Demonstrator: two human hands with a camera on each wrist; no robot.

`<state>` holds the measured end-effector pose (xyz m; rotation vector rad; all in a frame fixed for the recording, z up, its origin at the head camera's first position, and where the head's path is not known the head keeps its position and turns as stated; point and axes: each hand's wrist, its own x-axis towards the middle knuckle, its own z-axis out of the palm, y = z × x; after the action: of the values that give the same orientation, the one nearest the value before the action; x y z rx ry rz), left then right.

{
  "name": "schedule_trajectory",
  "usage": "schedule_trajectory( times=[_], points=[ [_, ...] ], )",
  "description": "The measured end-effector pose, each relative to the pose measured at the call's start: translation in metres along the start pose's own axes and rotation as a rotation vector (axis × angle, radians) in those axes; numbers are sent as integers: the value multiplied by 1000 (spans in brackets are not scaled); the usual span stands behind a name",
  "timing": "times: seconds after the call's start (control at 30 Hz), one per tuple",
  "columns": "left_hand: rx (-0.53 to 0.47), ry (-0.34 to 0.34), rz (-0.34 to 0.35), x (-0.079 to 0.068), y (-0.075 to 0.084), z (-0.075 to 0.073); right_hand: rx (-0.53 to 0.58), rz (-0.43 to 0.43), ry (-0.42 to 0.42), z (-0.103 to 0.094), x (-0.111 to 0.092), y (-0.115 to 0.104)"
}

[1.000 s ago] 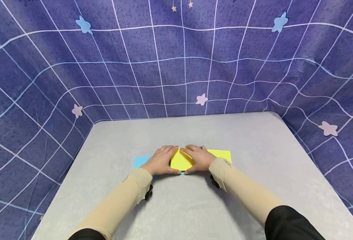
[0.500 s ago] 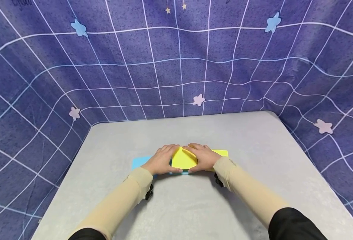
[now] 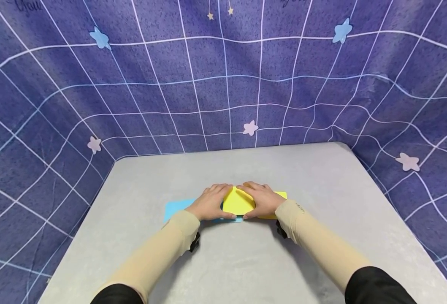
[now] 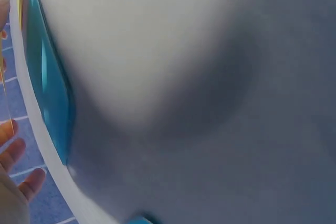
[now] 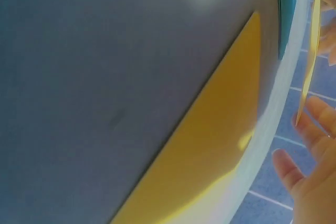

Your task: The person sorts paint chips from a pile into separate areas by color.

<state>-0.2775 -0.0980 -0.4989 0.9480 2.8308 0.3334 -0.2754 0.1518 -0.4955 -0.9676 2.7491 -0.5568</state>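
Sleeves: nearest us, around five and seven o'clock, black sleeve ends (image 3: 379, 289) give way to beige sleeves (image 3: 153, 257), with black wrist devices (image 3: 195, 242) below the wrists.
Tabletop: the grey tabletop (image 3: 223, 270) spreads under both arms.
Left hand: we see the left hand (image 3: 209, 204) at nine o'clock of the raised yellow sheet, grasping its side with curved fingers and thumb.
Right hand: the right hand (image 3: 263, 200) mirrors it at three o'clock, grasping the opposite side.
Raised yellow sheet: the raised yellow sheet (image 3: 238, 202) sits between the hands, clear of the tabletop.
Blue: a blue strip (image 3: 238, 219) shows at its six o'clock, a blue sheet (image 3: 177, 209) at nine, beyond the left hand; we cannot tell how far each runs under the hands.
Flat yellow sheet: at three o'clock, a flat yellow sheet (image 5: 210, 129) lies on the tabletop, partly behind the right hand.
Cloth: farthest, from ten to two o'clock, hangs a purple cloth (image 3: 155, 97) with pale grid lines and stars (image 3: 250, 127).
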Motion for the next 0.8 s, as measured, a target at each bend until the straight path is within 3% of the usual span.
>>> schedule_trajectory(
  times=[0.27,0.8],
  points=[
    [7,-19,36,21,13,3,-10,24,6,-6,-15,14],
    [10,-60,55,46,39,9,8,63,7,-13,-40,37]
  ],
)
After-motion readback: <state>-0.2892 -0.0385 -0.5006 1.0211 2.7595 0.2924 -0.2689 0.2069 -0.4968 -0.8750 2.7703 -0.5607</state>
